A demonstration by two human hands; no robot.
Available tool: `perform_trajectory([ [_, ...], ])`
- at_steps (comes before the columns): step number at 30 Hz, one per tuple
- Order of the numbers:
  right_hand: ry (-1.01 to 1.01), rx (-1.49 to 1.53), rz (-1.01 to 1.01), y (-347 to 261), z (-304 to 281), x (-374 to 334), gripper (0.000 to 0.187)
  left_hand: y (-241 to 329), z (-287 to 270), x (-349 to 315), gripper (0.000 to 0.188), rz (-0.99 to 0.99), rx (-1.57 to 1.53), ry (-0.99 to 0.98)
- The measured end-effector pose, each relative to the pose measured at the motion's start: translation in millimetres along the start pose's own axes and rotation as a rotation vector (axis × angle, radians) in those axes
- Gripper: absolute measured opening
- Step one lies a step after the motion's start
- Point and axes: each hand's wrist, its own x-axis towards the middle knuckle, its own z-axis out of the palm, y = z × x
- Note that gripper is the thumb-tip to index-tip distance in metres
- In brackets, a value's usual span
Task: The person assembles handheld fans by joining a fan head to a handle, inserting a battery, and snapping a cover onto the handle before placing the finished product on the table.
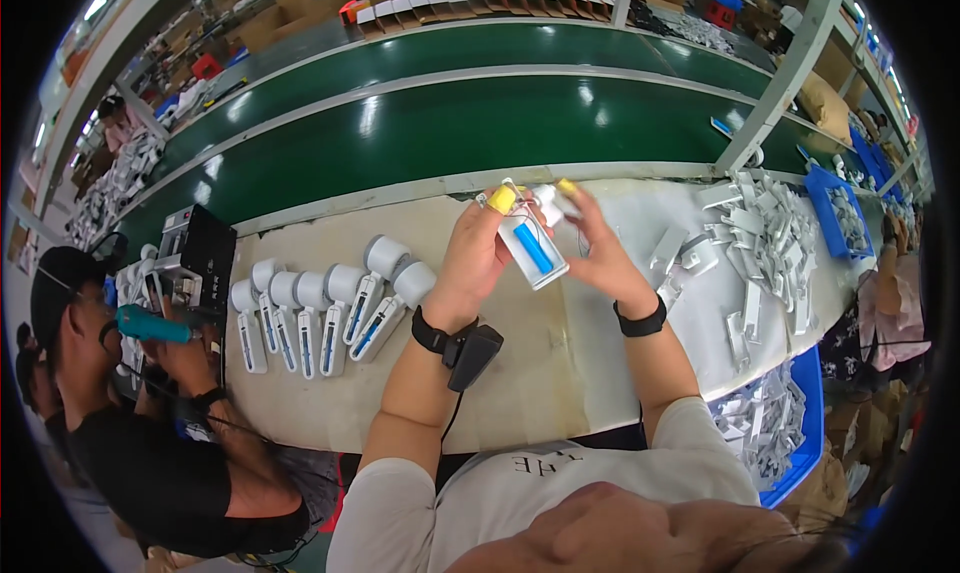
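Observation:
Above the middle of the table, my left hand [476, 253] grips a white plastic handle housing [538, 276]. Its hollow side shows a blue cylindrical battery [533, 248] and thin wires. My right hand [607, 256] is at the housing's right side, slightly blurred, its fingers curled at a small white part [549, 205] by the housing's upper end. Yellow covers sit on a fingertip of each hand. To the left lies a row of several white devices [307, 313] with round heads and open handles, blue batteries showing in some.
Loose white housing pieces [765, 238] are heaped at the right. A blue bin [808, 413] of parts stands below the table's right edge, another blue bin [838, 213] farther back. A green conveyor [440, 128] runs behind. At left, a co-worker [150, 413] holds a teal power tool [150, 323] beside a black box [195, 263].

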Motion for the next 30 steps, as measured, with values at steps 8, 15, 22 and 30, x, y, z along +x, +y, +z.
perform_trajectory([
  [8, -0.152, 0.439, 0.158, -12, 8, 2, 0.086, 7, -12, -7, 0.044, -0.173, 0.1, -0.365],
  [15, 0.081, 0.609, 0.19, -9, -33, 5, 0.078, -11, -3, -1, 0.025, -0.159, 0.029, -0.124],
  [22, 0.038, 0.577, 0.173, 2, -44, 5, 0.078, -14, 4, 0, 0.021, -0.164, 0.323, 0.007],
  [30, -0.012, 0.474, 0.073, -3, -40, 4, 0.078, -16, 7, -2, 0.021, -0.126, 0.524, 0.092],
])
